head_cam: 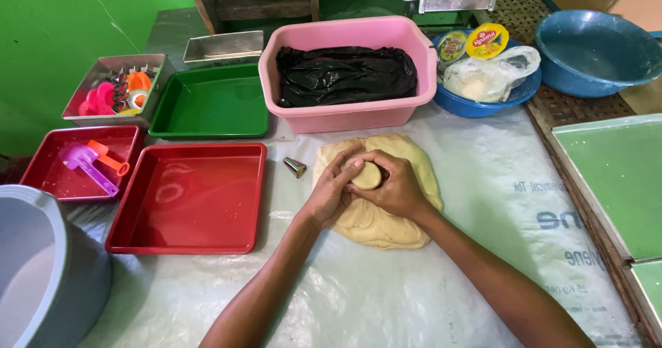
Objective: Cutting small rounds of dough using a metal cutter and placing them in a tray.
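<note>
Head view looks down on a flattened slab of pale yellow dough (386,217) lying on a clear plastic sheet (386,293) over the table, roughly centre frame. Slab is irregular, lumpy at edges, matte, with a few dark specks near its front edge. Both hands meet on top of it: left hand (331,191) and right hand (396,186) are cupped together, fingers curled around a small round dough piece (367,175), same pale colour, smooth top, pinched between the fingertips of both hands. Small metal cone-shaped nozzle (295,166) lies just left of the slab, apart from it. Empty red tray (189,200) sits near the slab's left side, its right rim close to the left forearm. Pink tub (345,72) holding a black plastic bag (345,75) stands just behind the slab, far edge of dough nearly under its front wall. Open sheet runs right of the slab as far as the green boards (614,182) at the table's right edge, and in front toward the camera. Smaller red tray (79,162) with plastic scoops, green tray (210,103), blue bowls (596,51) sit further off.
</note>
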